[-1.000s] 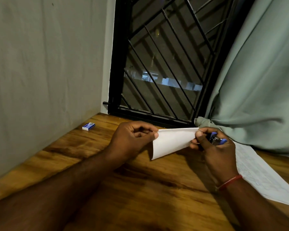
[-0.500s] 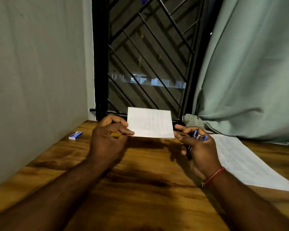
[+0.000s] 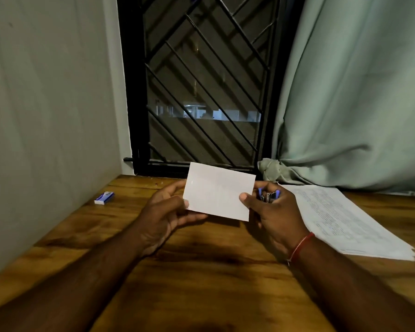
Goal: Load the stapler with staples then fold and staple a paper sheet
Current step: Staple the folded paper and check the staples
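A folded white paper sheet (image 3: 218, 191) is held up above the wooden table (image 3: 201, 271), its flat face toward me. My left hand (image 3: 164, 212) pinches its lower left corner between thumb and fingers. My right hand (image 3: 273, 209) presses its thumb on the sheet's right edge while its fingers curl round a small blue and metal stapler (image 3: 268, 195), mostly hidden in the palm. A faint staple mark shows near the sheet's upper left.
A small blue staple box (image 3: 104, 198) lies at the table's far left by the wall. A stack of printed papers (image 3: 345, 219) lies to the right. A barred window (image 3: 201, 87) and a green curtain (image 3: 357, 92) stand behind.
The folded sheet went from lying low near the table to being raised and turned face-on toward me. Both hands shifted to grip its left and right edges.
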{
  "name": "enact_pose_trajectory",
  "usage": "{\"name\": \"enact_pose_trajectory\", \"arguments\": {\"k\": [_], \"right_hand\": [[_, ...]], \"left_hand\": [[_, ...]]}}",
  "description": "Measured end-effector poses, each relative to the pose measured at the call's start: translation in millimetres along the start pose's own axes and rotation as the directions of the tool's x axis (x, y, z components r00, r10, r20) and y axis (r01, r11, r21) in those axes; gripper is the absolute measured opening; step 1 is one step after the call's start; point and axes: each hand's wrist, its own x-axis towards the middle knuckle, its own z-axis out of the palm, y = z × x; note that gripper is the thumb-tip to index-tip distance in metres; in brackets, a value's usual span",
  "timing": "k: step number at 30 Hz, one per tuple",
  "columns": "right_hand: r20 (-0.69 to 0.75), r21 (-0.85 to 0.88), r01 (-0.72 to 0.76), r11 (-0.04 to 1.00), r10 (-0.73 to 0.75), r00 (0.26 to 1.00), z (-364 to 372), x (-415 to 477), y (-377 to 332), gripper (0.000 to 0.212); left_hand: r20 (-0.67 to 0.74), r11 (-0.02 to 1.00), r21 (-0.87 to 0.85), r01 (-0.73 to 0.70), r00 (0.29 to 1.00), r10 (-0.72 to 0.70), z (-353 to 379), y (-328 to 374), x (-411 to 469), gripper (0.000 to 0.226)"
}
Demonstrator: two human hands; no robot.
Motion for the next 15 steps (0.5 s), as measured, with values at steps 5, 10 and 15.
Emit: {"name": "enact_pose_trajectory", "arguments": {"k": [5, 10, 15], "right_hand": [[0.091, 0.018, 0.052, 0.999, -0.053, 0.994, 6.2, -4.5, 3.4, 0.024], [0.234, -0.005, -0.025, 1.000, 0.025, 0.972, 16.6, -11.7, 5.0, 0.048], [0.182, -0.002, -0.137, 0.991, 0.135, 0.974, 12.0, -3.9, 7.8, 0.039]], "left_hand": [[-0.129, 0.906, 0.423, 0.001, 0.990, 0.058, 16.4, -0.5, -9.1, 0.038], [-0.223, 0.884, 0.468, -0.002, 0.967, 0.120, 12.7, -2.0, -6.4, 0.036], [-0.241, 0.895, 0.445, 0.002, 0.963, 0.118, 8.9, -4.5, -3.1, 0.031]]}}
